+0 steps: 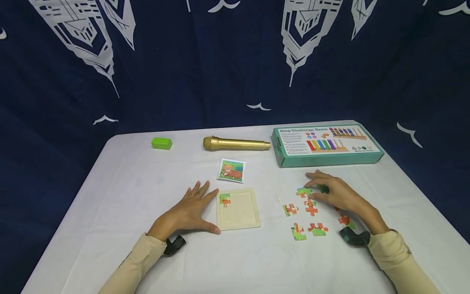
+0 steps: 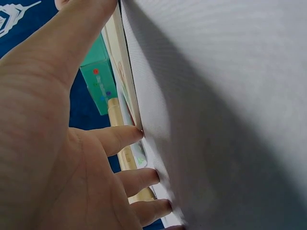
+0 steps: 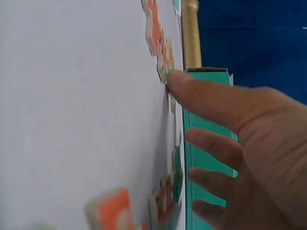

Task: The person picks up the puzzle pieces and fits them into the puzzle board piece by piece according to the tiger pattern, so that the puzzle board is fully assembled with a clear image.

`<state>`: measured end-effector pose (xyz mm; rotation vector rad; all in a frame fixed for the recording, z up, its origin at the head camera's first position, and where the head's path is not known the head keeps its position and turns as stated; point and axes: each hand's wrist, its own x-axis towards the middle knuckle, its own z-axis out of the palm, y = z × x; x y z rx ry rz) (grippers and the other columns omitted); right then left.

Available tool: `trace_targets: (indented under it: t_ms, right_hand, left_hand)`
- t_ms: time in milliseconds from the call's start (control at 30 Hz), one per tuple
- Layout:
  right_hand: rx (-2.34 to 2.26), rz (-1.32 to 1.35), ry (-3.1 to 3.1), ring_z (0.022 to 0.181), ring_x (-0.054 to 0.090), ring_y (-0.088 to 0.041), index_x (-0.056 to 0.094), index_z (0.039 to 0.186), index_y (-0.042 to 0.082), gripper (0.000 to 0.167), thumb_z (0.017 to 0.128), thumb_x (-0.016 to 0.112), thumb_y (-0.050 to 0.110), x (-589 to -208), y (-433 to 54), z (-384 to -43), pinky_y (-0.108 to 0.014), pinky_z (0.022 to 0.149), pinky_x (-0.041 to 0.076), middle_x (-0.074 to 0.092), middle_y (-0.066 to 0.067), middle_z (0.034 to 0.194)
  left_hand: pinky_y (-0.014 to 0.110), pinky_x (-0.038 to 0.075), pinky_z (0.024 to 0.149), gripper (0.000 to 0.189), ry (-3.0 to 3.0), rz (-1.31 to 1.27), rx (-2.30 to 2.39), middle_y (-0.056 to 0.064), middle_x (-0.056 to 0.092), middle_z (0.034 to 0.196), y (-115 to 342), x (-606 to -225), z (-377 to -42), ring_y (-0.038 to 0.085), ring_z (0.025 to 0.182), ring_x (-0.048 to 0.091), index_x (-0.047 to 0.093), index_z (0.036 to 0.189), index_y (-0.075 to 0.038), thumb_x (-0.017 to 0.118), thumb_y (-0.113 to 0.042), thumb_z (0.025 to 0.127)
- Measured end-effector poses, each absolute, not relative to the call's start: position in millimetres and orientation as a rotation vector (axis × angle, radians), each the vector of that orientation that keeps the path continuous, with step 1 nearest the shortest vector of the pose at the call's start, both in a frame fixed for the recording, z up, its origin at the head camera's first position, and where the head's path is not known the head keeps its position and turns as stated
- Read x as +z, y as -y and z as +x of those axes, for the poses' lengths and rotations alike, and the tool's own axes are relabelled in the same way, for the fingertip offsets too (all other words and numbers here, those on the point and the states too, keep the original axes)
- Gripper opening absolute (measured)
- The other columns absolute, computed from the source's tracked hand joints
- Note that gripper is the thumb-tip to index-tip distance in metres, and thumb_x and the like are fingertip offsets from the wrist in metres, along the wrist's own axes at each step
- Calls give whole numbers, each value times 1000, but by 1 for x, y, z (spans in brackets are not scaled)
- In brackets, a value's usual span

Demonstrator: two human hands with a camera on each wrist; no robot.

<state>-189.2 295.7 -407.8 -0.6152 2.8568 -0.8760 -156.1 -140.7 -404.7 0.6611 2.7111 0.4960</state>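
Observation:
A light wooden puzzle tray (image 1: 238, 223) lies on the table, one green-and-orange puzzle piece (image 1: 225, 199) in its upper left corner. Spread wide, my left hand (image 1: 189, 210) has its thumb and index finger at the tray's left edge. My right hand (image 1: 332, 192) hovers over loose puzzle pieces, thumb and fingers apart around a green-topped puzzle piece (image 1: 303, 192). In the right wrist view the thumb (image 3: 178, 79) is at a piece; whether it touches cannot be told. More loose pieces, such as an orange one (image 1: 311, 207), lie nearby; the right hand partly covers some.
Above the tray lies a tiger picture card (image 1: 232, 170). Further back are a gold microphone (image 1: 236, 143), a green block (image 1: 161, 143) and a teal game box (image 1: 328, 145). A dark blue patterned curtain (image 1: 220, 73) hangs behind the white-covered table (image 1: 121, 196).

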Motion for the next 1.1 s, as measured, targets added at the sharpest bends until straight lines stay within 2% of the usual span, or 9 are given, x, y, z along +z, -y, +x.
trace_targets:
  t_ms: [300,367,467,600,733,833,933,1033,1100]
  right_hand:
    - [-887,-591,-2842,141,23,-42,70,103,12,24,80,77,13,-409,-294,-192,-61,110,22,48,-17,142]
    - [-891,-592,-2861,140,26,-42,70,102,10,23,80,77,14,-409,-293,-192,-60,109,24,49,-17,141]
    - [-908,-610,-2902,135,38,-39,69,103,9,25,80,77,15,-408,-293,-191,-57,106,32,56,-15,134]
    - [-918,-623,-2958,115,58,-33,69,106,8,27,82,76,15,-408,-291,-190,-53,95,44,68,-11,115]
    - [-931,-598,-2978,98,66,-28,69,105,8,25,82,76,15,-406,-290,-189,-50,85,49,72,-7,101]
    - [-954,-572,-2969,95,67,-26,69,105,9,24,82,76,16,-405,-290,-189,-44,82,50,73,-6,98]
    - [-987,-548,-2963,92,68,-24,68,108,9,27,83,75,18,-405,-290,-190,-32,70,50,73,-8,100]
    - [-1001,-537,-2971,84,64,-22,66,115,8,34,84,74,20,-406,-291,-191,-24,54,44,72,-12,101]
    - [-976,-553,-2993,84,63,-22,66,117,7,36,85,74,20,-407,-292,-192,-23,55,43,71,-14,102]
  left_hand:
    - [56,5,116,118,-2719,658,489,18,8,159,141,-405,-156,39,146,-2,28,152,-13,78,-67,60]
    - [56,5,116,118,-2719,660,490,18,8,159,141,-405,-156,39,146,-2,28,152,-13,78,-67,60]
    - [56,5,116,118,-2717,659,490,18,8,159,140,-405,-156,39,146,-2,28,152,-13,78,-67,60]
    - [57,5,116,118,-2719,665,495,19,9,159,140,-405,-156,40,146,-1,29,152,-12,78,-67,60]
    - [57,5,116,117,-2717,670,491,19,9,159,141,-405,-156,40,146,-2,29,152,-12,78,-67,61]
    - [57,4,116,117,-2716,666,495,19,9,159,141,-405,-156,40,146,-2,29,152,-12,78,-66,61]
    - [56,4,116,117,-2716,664,502,19,9,159,141,-404,-156,39,146,-2,29,152,-11,79,-66,61]
    - [57,4,116,117,-2716,672,512,20,9,159,141,-404,-156,40,146,-2,29,151,-11,79,-66,61]
    - [57,4,116,117,-2713,674,515,20,9,159,141,-404,-156,40,146,-2,29,151,-11,79,-66,61]
